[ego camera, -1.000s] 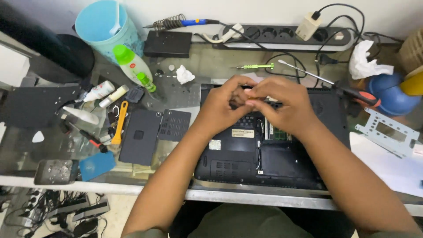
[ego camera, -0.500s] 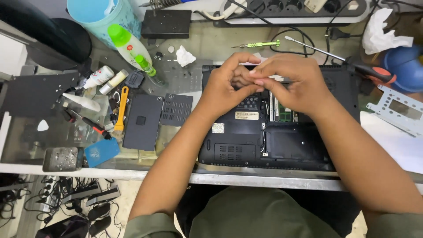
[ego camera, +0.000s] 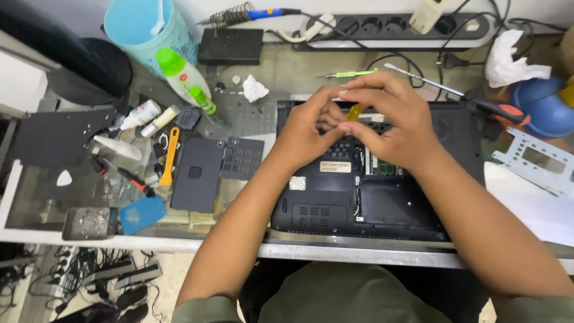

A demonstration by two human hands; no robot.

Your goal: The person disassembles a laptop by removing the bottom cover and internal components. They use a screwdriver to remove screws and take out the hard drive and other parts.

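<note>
Hands over an opened black laptop, head view.

Head view: both forearms reach up from the lower edge and converge above the rear half of the upturned laptop [ego camera: 382, 203], which lies on the glass-topped bench with its covers off and a green memory module exposed. Left hand [ego camera: 311, 128]: wrist bent inward, fingers curled, tips meeting those of the other hand. Right hand [ego camera: 394, 122]: arched over the chassis, thumb and forefinger pinched shut on a small yellow tool [ego camera: 355, 112], only partly visible between the fingers; whether the left hand also grips it cannot be told. Adjacent items: two removed black cover panels [ego camera: 197, 173] left of the laptop; red-handled screwdriver [ego camera: 499, 109] touching its far right corner; green-capped bottle [ego camera: 179, 75] well to the left.
</note>
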